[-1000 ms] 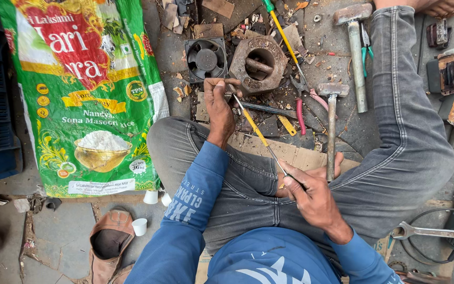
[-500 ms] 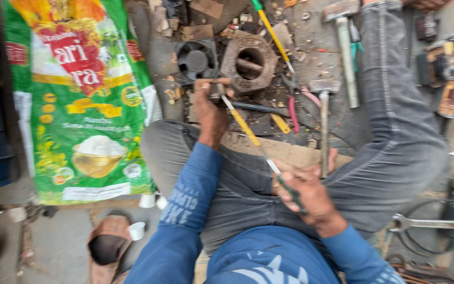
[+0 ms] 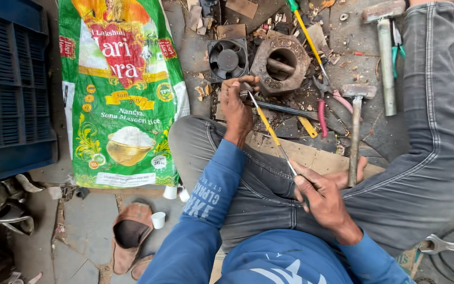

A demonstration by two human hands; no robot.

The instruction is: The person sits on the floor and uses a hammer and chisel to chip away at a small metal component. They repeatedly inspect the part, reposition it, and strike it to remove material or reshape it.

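My left hand [image 3: 236, 104] pinches a small dark metal part [image 3: 246, 92] just in front of a rusty round metal housing [image 3: 281, 64]. My right hand [image 3: 321, 198] grips the handle of a long screwdriver with a yellow band [image 3: 270, 130]; its shaft runs up and left to the small part. I sit cross-legged in grey trousers and blue sleeves, both hands above my lap. A piece of cardboard [image 3: 311, 153] lies under the shaft.
A black square fan [image 3: 227, 59] sits left of the housing. Two hammers [image 3: 354, 126] [image 3: 386, 47], pliers with red grips [image 3: 322, 113], another yellow screwdriver [image 3: 306, 31] and scraps litter the floor. A green rice sack [image 3: 116, 94], a blue crate [image 3: 11, 89], a sandal [image 3: 129, 236], a spanner [image 3: 445, 245].
The view has shifted slightly, and my left hand has curled tighter on the small part. The screwdriver stays between both hands.
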